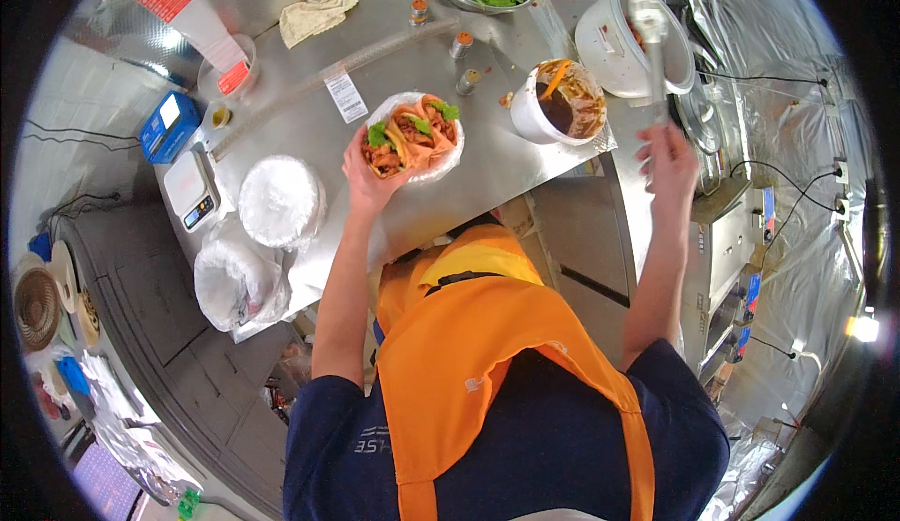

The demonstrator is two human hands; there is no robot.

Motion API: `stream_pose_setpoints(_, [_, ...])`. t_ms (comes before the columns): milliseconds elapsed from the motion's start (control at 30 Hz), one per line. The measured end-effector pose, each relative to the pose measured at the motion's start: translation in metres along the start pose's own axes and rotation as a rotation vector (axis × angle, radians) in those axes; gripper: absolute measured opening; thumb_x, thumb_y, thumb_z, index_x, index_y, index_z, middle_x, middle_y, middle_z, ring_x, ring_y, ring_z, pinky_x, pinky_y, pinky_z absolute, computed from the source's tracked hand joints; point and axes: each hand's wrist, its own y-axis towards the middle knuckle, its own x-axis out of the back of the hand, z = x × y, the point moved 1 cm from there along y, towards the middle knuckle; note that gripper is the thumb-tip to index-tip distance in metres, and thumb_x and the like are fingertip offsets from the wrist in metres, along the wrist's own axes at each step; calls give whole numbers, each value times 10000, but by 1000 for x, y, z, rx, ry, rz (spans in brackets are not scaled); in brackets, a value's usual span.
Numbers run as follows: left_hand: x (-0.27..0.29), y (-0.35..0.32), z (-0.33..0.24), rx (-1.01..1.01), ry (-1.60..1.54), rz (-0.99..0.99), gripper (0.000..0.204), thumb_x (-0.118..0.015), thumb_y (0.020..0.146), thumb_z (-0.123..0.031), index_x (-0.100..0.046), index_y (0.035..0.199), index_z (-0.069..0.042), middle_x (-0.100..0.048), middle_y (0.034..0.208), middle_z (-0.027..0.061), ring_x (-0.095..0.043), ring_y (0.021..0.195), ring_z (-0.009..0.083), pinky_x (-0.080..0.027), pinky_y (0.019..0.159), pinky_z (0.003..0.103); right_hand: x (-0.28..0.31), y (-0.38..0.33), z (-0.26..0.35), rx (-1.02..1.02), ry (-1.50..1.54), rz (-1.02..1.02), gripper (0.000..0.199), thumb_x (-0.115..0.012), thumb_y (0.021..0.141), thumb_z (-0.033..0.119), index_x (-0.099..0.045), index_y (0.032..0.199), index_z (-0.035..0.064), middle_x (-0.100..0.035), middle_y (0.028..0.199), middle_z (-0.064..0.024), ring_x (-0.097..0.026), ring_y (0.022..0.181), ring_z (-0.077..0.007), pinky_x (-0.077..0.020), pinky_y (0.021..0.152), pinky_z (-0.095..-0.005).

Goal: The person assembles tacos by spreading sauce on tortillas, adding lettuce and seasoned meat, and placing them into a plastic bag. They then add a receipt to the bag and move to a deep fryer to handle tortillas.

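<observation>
My left hand (372,181) is closed on the near left side of filled wraps (405,141) set in a white round bowl (453,159). Shredded meat and green lettuce show at the top of the wraps. Over at the right, my right hand (669,163) is closed around the lower end of a long pale-handled spatula (654,57). The spatula's broad white head reaches over a large white tub (607,47) with reddish bits inside. Between the hands stands a white bucket (534,120) of dark brown sauce with an orange utensil in it.
On the steel table (525,183) several small spice jars (460,45) stand beyond the bowl, near a printed slip (346,96). A lettuce bowl (483,3) is at the back. Leftward are a scale (192,188), a blue device (170,127) and plastic-covered white containers (279,200).
</observation>
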Motion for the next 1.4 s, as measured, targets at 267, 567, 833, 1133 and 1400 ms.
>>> stream_pose_setpoints(267, [-6,7,-3,-5,84,67,1055,-987,555,-233,-460,1455,-75,-562,1376,127,-472,1301,369,-373,1133,499,39,227,-64,60,43,-168,410,-682,1006,361,-746,988,-44,-742,857,-70,-648,677,-101,-473,533,-247])
stream_pose_setpoints(567, [-20,-8,-3,-42,-75,-21,1102,-995,589,-216,-396,1497,-40,-521,1404,161,-505,1242,392,-466,1064,484,27,322,-84,217,-873,-542,563,-746,891,529,-742,1016,-20,-758,920,-153,-728,808,-260,-573,729,-387])
stream_pose_setpoints(833, [-45,-33,-19,-58,-61,-90,1234,-978,696,-243,-181,1611,-21,-420,1467,219,-450,1333,377,-434,1116,471,-200,-12,-32,879,-270,652,494,-741,904,333,-575,1305,96,-612,1292,-189,-621,1203,-348,-558,944,-468])
stream_pose_setpoints(1133, [5,-21,17,109,-289,80,472,-695,914,-73,-608,1374,-17,-708,1168,151,-687,1057,309,-531,986,386,-287,-77,-36,998,-336,302,866,-895,708,384,-475,1379,32,-525,1215,-137,-616,1080,-314,-620,699,-392])
stream_pose_setpoints(1400, [-19,56,11,77,0,14,229,-636,997,-227,-655,1115,-32,-711,871,171,-693,775,355,-553,717,410,-286,-86,-30,906,-395,303,646,-840,757,356,-590,1278,69,-563,1182,-115,-643,1081,-316,-612,703,-422])
